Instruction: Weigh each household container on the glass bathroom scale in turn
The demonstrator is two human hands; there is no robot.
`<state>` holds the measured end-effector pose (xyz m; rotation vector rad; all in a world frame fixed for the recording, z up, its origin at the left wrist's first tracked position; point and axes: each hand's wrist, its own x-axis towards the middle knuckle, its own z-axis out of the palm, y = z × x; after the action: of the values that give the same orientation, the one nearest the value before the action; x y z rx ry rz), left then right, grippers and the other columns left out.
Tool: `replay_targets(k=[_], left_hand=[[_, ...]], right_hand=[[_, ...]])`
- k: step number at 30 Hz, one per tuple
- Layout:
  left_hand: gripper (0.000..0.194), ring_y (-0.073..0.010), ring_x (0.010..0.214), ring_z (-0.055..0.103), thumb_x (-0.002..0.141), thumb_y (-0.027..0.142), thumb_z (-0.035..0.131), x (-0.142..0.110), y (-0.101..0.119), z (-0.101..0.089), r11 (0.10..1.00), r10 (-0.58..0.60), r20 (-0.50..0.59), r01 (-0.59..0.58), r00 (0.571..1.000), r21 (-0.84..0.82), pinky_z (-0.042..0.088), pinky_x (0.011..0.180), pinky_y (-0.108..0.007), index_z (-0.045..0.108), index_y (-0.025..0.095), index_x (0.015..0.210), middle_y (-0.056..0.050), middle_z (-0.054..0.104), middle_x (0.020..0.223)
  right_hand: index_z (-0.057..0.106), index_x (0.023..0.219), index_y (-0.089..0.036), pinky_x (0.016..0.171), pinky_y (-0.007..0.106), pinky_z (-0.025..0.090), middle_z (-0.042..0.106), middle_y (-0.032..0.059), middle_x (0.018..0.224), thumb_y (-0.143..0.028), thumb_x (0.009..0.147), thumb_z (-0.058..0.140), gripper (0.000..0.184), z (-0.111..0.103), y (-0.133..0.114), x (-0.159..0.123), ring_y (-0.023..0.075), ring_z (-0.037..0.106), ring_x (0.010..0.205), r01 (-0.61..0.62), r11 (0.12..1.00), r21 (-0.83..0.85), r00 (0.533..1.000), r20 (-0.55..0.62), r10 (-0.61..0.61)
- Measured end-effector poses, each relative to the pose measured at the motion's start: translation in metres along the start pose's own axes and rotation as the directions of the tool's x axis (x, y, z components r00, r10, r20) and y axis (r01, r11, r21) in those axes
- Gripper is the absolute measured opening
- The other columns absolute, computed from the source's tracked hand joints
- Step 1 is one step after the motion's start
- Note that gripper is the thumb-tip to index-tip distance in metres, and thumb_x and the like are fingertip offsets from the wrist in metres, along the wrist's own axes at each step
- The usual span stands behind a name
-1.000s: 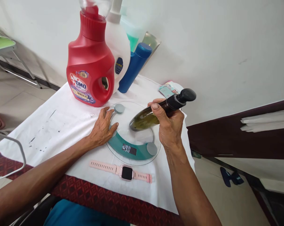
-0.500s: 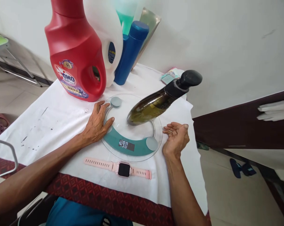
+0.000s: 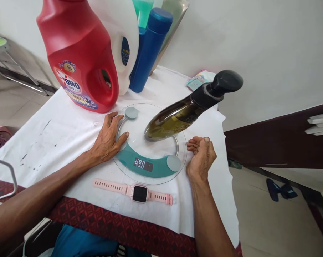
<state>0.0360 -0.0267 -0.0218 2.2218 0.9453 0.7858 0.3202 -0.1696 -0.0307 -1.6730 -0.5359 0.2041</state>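
A round glass bathroom scale [image 3: 145, 167] with a green band and a lit digital display lies on the white cloth. On its glass stands a dark green pump bottle [image 3: 172, 119] with a black pump head. My left hand [image 3: 108, 137] rests at the scale's left edge, fingers spread and holding nothing. To the right of the scale, my right hand [image 3: 202, 155] lies on its side on the cloth, its loosely bent fingers close to the glass rim and nothing in them. A pink smartwatch [image 3: 139, 193] lies flat in front of the scale.
Behind the scale stand a red OMO detergent jug [image 3: 80, 53], a white jug [image 3: 116, 21] and a blue bottle [image 3: 150, 50]. A small packet [image 3: 200, 80] lies near the wall. Dark slippers [image 3: 281, 190] are on the floor at right.
The view has shifted slightly, so the bottles look larger and nearer. Both hands, the scale and the pump bottle keep their places relative to each other.
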Motion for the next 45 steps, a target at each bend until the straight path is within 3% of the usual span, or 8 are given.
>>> replay_targets(k=[45], left_hand=[[0.057,-0.0356,0.141,0.050,0.100,0.045,0.058,-0.0006,0.0001,-0.0015,1.000,0.009,0.030,-0.009,1.000,0.010,0.052,0.115,-0.062,0.040,0.021,0.148,-0.018,0.039,0.154]], right_hand=[[0.064,0.083,-0.020,0.066,0.030,0.047,0.067,0.0025,0.080,-0.070,0.085,0.067,0.050,-0.0009,0.0055,0.0003,0.0148,0.060,0.071,0.016,0.999,-0.036,1.000,0.025,-0.015]])
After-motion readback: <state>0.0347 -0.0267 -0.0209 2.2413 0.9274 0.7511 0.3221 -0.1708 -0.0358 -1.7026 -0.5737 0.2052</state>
